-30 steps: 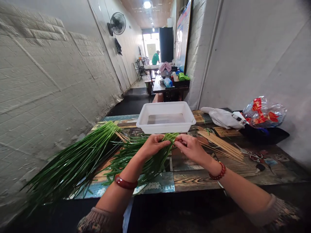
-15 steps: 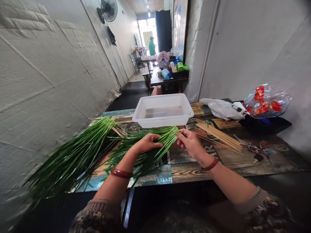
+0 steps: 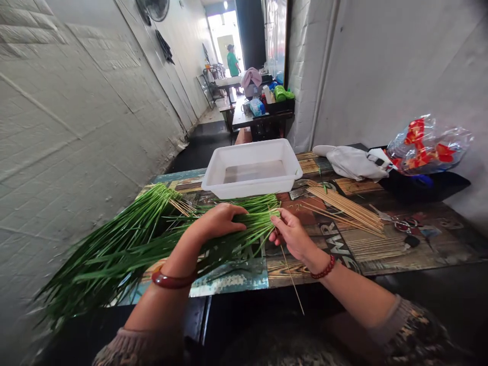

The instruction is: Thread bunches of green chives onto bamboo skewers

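Observation:
My left hand (image 3: 220, 222) is curled over a bunch of green chives (image 3: 254, 230), thumb against the stems. At the pale cut ends, the fingers of my right hand (image 3: 293, 235) are pinched together on the same bunch. A thin bamboo skewer (image 3: 293, 278) crosses these ends at my right fingertips, its long end slanting down past the table edge; whether it pierces every stem is hidden. More chives lie just behind the bunch. To the left is a big heap of chives (image 3: 110, 239), with several skewer ends (image 3: 182, 206) sticking out by its stems.
A white plastic tub (image 3: 251, 189) stands behind my hands. Rightward lie loose bamboo skewers (image 3: 348, 209), scissors (image 3: 400, 222), a white cap (image 3: 348, 161) and a clear plastic bag with red print (image 3: 430, 145). A person in green (image 3: 232, 62) stands far back near the doorway.
The chive bunch in my hands now lies more level, its leaves stretching left toward the heap. A skewer has come into sight at my right fingertips. The camera view has shifted slightly.

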Action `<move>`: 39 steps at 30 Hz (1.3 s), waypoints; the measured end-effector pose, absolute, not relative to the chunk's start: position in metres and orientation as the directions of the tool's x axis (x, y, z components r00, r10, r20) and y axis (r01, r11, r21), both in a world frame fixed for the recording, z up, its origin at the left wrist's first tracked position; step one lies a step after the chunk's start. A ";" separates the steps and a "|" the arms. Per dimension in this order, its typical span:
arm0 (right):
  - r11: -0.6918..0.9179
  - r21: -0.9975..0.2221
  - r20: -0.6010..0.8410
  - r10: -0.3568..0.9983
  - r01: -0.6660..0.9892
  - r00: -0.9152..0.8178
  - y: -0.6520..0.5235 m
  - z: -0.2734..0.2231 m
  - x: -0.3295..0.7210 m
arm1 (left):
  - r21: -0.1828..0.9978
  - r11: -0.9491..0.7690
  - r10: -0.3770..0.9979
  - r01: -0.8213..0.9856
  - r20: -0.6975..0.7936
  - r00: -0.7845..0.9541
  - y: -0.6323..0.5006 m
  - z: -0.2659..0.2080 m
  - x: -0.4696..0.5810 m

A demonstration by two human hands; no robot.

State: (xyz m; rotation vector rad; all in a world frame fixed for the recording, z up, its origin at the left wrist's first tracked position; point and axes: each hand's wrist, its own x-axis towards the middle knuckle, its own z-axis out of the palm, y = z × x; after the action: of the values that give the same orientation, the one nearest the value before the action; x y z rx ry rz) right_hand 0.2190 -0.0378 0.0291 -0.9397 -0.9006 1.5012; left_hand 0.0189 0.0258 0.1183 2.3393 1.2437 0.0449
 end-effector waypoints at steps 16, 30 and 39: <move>-0.074 -0.994 -0.080 0.994 0.084 -0.075 -0.001 -0.019 0.249 | 0.336 -0.526 0.849 0.781 0.271 0.454 0.035 0.038 0.064; -0.020 -0.978 -0.031 0.998 0.208 -0.050 0.005 -0.026 0.255 | 0.195 -0.521 0.853 0.831 0.141 0.502 0.058 0.026 0.088; 0.027 -0.940 0.026 1.000 0.340 -0.007 0.004 -0.035 0.263 | 0.443 -0.542 0.838 0.714 0.351 0.418 0.050 0.018 0.081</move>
State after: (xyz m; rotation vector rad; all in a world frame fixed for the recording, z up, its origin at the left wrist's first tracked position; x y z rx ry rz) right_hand 0.2627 0.0038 -0.0352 -1.4375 -1.4749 1.0061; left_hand 0.0808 0.0502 0.0184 2.4477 1.3632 0.8026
